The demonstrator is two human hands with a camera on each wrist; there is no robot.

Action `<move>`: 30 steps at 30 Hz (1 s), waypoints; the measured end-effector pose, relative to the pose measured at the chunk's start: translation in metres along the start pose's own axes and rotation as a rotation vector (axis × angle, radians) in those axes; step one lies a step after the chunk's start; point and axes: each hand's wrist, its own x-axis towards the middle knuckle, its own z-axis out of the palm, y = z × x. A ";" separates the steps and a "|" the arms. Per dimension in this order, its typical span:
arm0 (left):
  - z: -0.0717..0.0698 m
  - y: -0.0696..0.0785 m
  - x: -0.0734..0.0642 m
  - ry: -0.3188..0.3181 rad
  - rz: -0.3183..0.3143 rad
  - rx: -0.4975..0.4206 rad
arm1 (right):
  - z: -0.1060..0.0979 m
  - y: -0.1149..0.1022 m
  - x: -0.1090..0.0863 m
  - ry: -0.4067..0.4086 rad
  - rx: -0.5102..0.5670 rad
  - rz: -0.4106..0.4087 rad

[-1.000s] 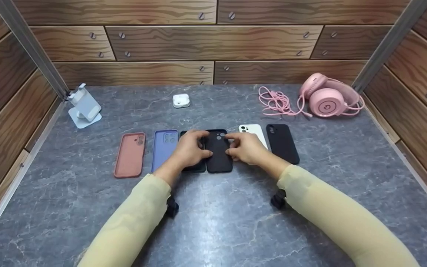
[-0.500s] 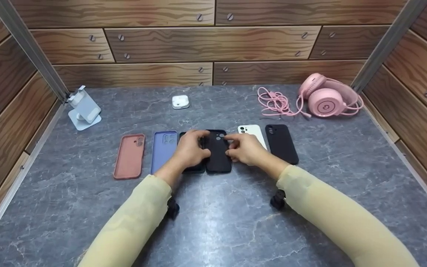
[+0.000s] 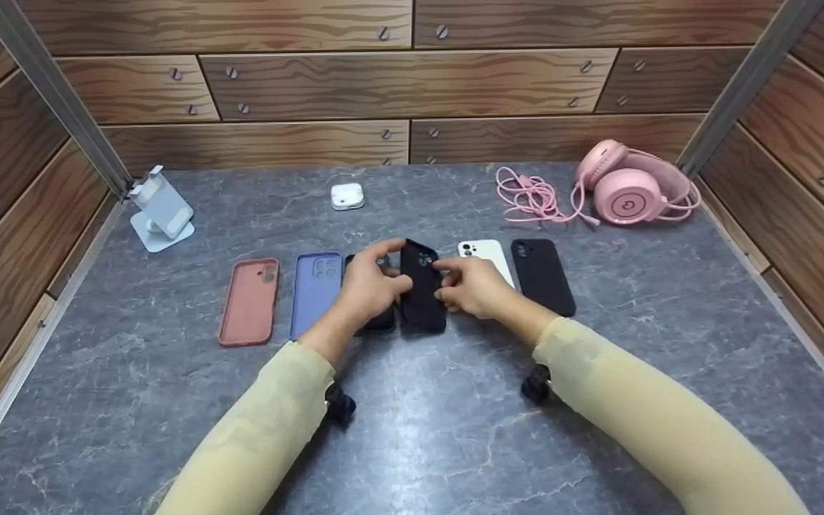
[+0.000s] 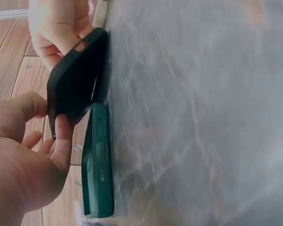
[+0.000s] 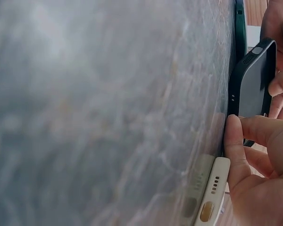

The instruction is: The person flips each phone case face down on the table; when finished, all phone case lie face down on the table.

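A black phone case (image 3: pixel 423 304) is tilted, its left edge raised off the table and its right edge low. My left hand (image 3: pixel 368 286) pinches the raised edge between thumb and fingers, as the left wrist view shows with the case (image 4: pixel 78 77). At the opposite edge, the thumb and fingers of my right hand (image 3: pixel 478 287) hold the case's side, close to the table. Just left of it lies a dark green case (image 4: pixel 101 160), partly covered by my left hand in the head view. A white case (image 3: pixel 485 252) lies beyond my right hand, partly hidden by it.
In the same row lie a pink case (image 3: pixel 249 304), a blue-purple case (image 3: pixel 314 297) and another black case (image 3: pixel 546 279). Farther back are a light blue phone stand (image 3: pixel 162 211), a small white earphone box (image 3: pixel 347 196) and pink headphones (image 3: pixel 626 193) with a coiled cable (image 3: pixel 532 199).
My left hand has lifted the left edge of the black phone case, which lay flat before. My right hand stays at its right edge.
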 end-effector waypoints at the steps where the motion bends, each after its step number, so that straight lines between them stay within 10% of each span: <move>1: 0.001 -0.001 0.000 0.002 -0.021 -0.060 | 0.000 0.000 0.000 0.000 0.001 0.002; 9: 0.002 -0.004 -0.001 0.011 -0.117 -0.347 | 0.002 0.001 0.000 -0.004 0.009 -0.002; 30: 0.002 -0.007 -0.002 0.001 -0.197 -0.451 | -0.006 -0.004 -0.003 -0.044 0.122 0.019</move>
